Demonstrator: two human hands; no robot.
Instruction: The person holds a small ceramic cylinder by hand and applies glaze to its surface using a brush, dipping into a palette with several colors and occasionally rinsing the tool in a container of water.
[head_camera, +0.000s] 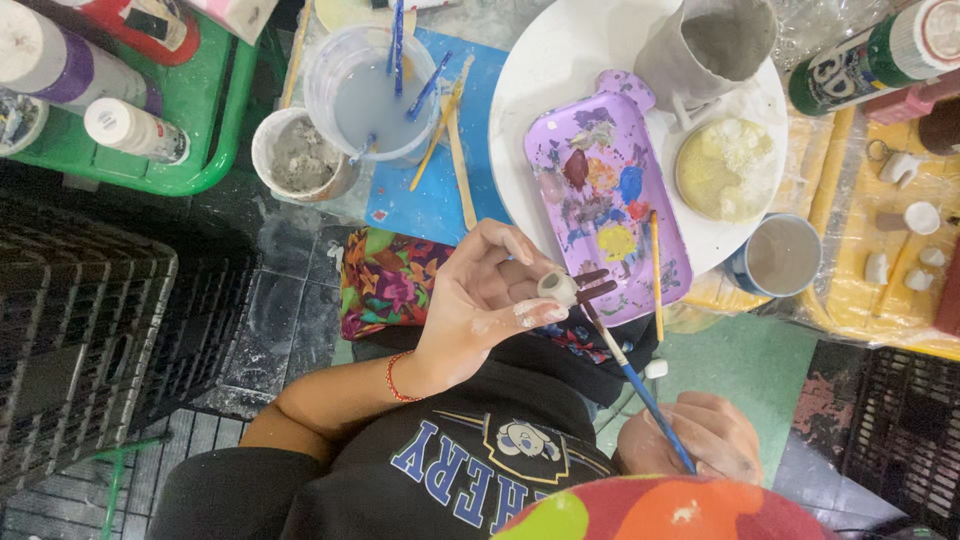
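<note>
Head view looks down at a person painting a small clay piece (558, 288). It is a short pale ring or cup shape, and it shows almost no colour yet, so by my judgement the painting is at its start and most of the surface is left to cover. The left hand (478, 300) is raised palm-up over the lap, wrist bent back, thumb and fingertips pinched shut around the clay piece so its open end faces the brush. Two dark stick-like bits jut out just beside the piece; what they are cannot be told. The right hand (700, 440) sits lower, near the body, fingers closed on the blue handle of a paintbrush (630, 370), which slants up so its bristle end touches or nearly touches the clay piece. Beyond the hands, a purple palette (565, 150) with dabs of mixed paint lies on a round white board (560, 50), near its lower edge, with a second brush (656, 270) resting along the palette's right rim. A water tub (350, 100) holding brushes stands well apart on the left side of the table.
</note>
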